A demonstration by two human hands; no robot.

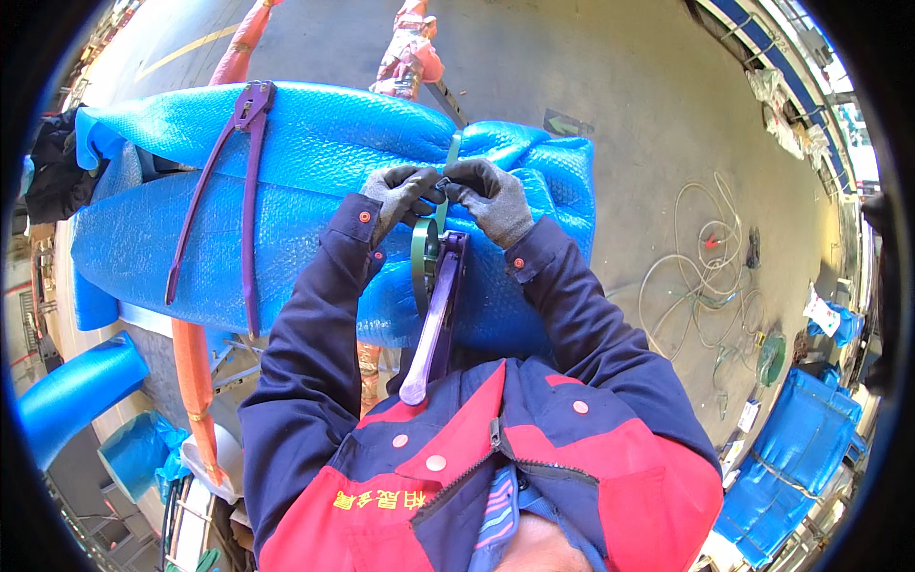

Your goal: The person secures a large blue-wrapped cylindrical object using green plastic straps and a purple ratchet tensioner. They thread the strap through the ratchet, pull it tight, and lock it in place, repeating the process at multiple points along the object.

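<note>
Handle of the long purple metal strapping tool (436, 324) points back toward the chest, its end overlapping the red-and-navy jacket (448, 443). Risk: if it is swung or pressed with the body this close, cloth could be snagged or the tool knocked askew. Beside its head, a loop of flat green strap (419, 267) stands on edge; if it is twisted there, tension would likely be uneven.

Both hands, left (396, 195) and right (496, 203), are gloved in grey and black. Fingertips are brought together at the strap line, with a small dark metal-looking clip (442, 184) apparently pinched between them; how well it is seated cannot be told. Main failure mode: thick glove tips, small part. Clip could be dropped or set crooked, and glove fabric could be trapped under the strap.

Strap crosses the long bundle wrapped in blue bubble film (300, 176) near its right end. Film is soft and rumpled there, so slack could be left, or a tear started if over-tightened. Farther left, a second purple tool with two long handles (252, 191) lies loose on top; it could be slid off if the bundle is rocked. Beyond, pale coiled hose (707, 272) lies on the grey floor, a trip hazard if that side is walked.
</note>
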